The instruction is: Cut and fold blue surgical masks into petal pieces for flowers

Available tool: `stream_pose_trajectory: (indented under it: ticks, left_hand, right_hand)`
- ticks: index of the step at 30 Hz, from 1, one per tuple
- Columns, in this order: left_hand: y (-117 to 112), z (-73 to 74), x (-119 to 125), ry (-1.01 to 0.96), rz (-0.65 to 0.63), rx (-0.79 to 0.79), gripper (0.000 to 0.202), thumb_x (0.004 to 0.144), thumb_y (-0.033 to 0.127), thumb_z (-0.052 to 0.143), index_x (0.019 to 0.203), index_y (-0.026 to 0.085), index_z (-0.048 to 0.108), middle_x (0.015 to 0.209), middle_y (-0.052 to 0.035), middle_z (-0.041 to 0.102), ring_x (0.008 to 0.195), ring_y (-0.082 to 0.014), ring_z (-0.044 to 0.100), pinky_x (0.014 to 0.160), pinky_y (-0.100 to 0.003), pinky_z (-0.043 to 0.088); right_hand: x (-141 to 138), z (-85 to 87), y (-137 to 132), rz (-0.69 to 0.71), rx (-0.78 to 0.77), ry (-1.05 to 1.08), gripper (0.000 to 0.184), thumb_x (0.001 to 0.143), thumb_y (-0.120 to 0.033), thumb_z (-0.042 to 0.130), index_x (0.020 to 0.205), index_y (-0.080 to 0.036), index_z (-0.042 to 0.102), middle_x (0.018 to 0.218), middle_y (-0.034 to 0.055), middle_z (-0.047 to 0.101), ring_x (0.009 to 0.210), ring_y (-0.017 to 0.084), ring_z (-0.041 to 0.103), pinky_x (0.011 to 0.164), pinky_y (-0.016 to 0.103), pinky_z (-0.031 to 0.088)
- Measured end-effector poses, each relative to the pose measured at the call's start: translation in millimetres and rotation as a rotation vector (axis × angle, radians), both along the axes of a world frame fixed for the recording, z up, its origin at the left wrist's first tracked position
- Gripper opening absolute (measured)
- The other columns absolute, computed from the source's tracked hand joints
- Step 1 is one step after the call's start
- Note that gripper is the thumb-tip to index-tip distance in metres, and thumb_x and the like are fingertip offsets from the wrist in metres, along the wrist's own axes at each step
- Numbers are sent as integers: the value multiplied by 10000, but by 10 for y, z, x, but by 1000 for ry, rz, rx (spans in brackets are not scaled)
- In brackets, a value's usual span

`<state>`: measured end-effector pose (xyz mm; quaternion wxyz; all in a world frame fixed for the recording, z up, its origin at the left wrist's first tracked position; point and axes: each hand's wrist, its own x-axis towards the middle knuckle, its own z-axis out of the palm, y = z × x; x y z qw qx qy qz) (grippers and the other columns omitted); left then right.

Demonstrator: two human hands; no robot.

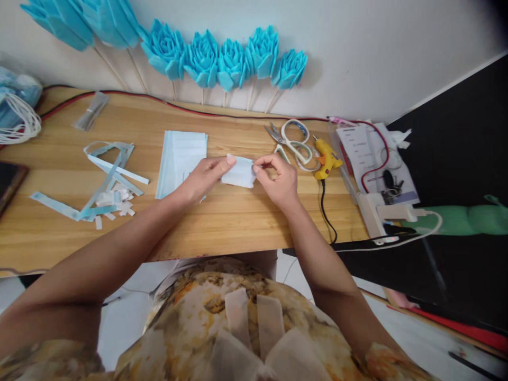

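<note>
Between my two hands is a small pale blue sheet (238, 176), held up over the wooden table; I cannot tell whether it is paper or cloth. My left hand (206, 177) pinches its left edge, thumb on top. The fingertips of my right hand (280, 177) are closed on its right edge. Just left of the sheet lies a stack of larger pale blue and white sheets (180, 159), partly covered by my left hand. Beyond my right hand lie scissors with white handles (296, 140) and a yellow glue gun (327, 159).
Several blue flowers on sticks (202, 58) lean against the wall. Blue strips and white scraps (115, 196) lie on the left, near a clear plastic bundle (90, 111). On the right are a power strip (373, 217), keys (392, 188) and printed papers (361, 151). A red-black cable (190, 110) runs along the back.
</note>
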<state>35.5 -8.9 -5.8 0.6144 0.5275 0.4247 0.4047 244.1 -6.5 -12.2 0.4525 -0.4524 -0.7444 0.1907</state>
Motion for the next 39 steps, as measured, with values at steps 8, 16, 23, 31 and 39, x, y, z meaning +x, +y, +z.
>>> stream_pose_trajectory:
  ticks: [8,16,23,31,39]
  left_hand:
    - [8,-29,5,63,66,123,213,839,385,726,826,173,721,774,-14,708,710,-161,611,655,-276,462]
    - [23,-113,33,24,39,166,295,843,458,747,889,168,710,851,-35,727,799,-184,654,729,-291,506]
    - [42,-78,7,-7,140,181,506,913,570,660,1211,161,668,959,-74,740,840,-179,691,780,-302,554]
    - [51,-51,-19,29,194,219,467,966,540,578,1260,179,627,1045,-107,754,915,-212,699,833,-351,555]
    - [57,-44,50,-114,39,208,895,705,545,857,1452,226,481,1187,-121,704,1008,-272,701,767,-333,542]
  right_hand:
    - [40,-80,31,58,-254,152,442,850,-403,718,1257,-261,616,1034,25,707,874,160,672,826,338,578]
    - [9,-155,80,124,-434,207,385,845,-585,695,901,-209,635,762,-15,602,688,128,551,615,265,467]
    - [141,335,66,3,-53,-203,163,953,-357,598,925,-226,689,820,17,697,768,174,620,726,327,473]
    - [25,576,194,156,5,-765,244,943,-272,608,707,-216,636,662,32,639,705,212,616,776,388,439]
    - [-24,598,33,47,-137,-250,313,908,-411,623,687,-210,530,604,-39,452,593,113,416,573,276,317]
